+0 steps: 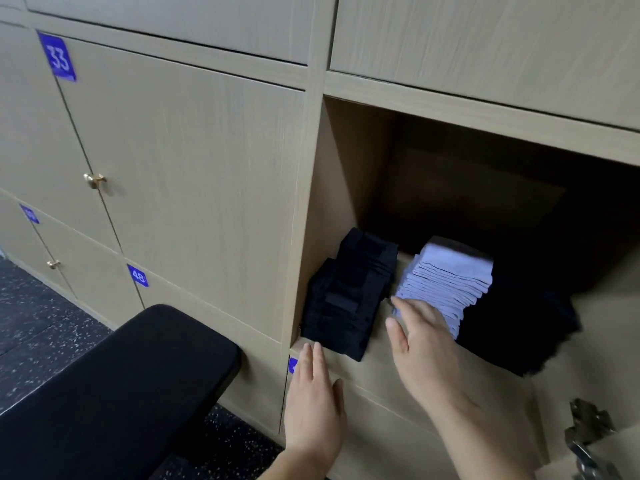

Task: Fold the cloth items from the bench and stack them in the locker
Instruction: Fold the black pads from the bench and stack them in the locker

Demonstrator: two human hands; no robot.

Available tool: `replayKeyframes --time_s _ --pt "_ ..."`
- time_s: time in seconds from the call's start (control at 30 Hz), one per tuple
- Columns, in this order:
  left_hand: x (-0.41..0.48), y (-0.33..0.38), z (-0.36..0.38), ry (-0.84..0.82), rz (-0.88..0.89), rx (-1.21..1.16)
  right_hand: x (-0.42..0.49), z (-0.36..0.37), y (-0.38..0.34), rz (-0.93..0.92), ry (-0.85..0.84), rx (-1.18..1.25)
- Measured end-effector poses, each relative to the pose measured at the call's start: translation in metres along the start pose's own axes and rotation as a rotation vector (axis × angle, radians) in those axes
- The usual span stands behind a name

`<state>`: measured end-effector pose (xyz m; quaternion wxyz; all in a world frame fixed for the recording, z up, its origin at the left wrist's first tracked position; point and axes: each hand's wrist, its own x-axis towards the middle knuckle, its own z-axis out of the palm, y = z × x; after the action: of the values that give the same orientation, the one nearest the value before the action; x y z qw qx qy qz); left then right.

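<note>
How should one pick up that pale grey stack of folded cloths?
Clasp the pale grey stack by both sides, low down, from the open front of the locker. Its loose layers fan out, so a top pinch would probably lift only some.

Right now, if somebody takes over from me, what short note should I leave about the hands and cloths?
Left hand: open, at the front edge of the open wooden locker.
Right hand: open, touching the front of the stack of folded light grey cloths.
Done: that stack stands mid-shelf, with the stack of folded black cloths to its left and a dark cloth heap to its right.
To do: the black padded bench is only partly in view; check it for unfolded items.
</note>
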<state>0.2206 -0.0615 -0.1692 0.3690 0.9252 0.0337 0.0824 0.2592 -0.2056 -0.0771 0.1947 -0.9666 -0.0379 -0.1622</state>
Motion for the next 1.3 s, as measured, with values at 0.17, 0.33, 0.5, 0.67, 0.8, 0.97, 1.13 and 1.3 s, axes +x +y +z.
replayKeyframes --time_s 0.17,0.33,0.5,0.67,0.8,0.97,1.13,1.3 --pt "0.016 0.006 0.021 -0.019 -0.042 0.074 0.017 0.010 -0.013 -0.158 0.097 -0.050" --pt "0.032 -0.005 0.043 0.000 0.016 0.216 0.033 0.028 -0.019 -0.249 0.030 -0.097" --pt "0.039 -0.009 0.052 0.006 0.018 0.227 0.039 0.042 -0.015 -0.243 -0.010 -0.106" --pt "0.050 -0.013 0.053 0.054 0.101 0.258 0.048 0.049 -0.011 -0.195 -0.009 -0.103" --pt "0.059 -0.015 0.059 -0.057 0.089 0.258 0.058 0.053 -0.005 -0.189 -0.005 -0.110" --pt "0.067 -0.012 0.063 -0.036 0.109 0.216 0.067 0.059 0.002 -0.182 -0.003 -0.071" --pt "0.072 -0.012 0.064 -0.050 0.096 0.188 0.072 0.058 0.004 -0.162 -0.074 -0.039" --pt "0.080 -0.010 0.063 0.003 0.101 0.258 0.079 0.057 0.007 -0.153 -0.092 -0.035"
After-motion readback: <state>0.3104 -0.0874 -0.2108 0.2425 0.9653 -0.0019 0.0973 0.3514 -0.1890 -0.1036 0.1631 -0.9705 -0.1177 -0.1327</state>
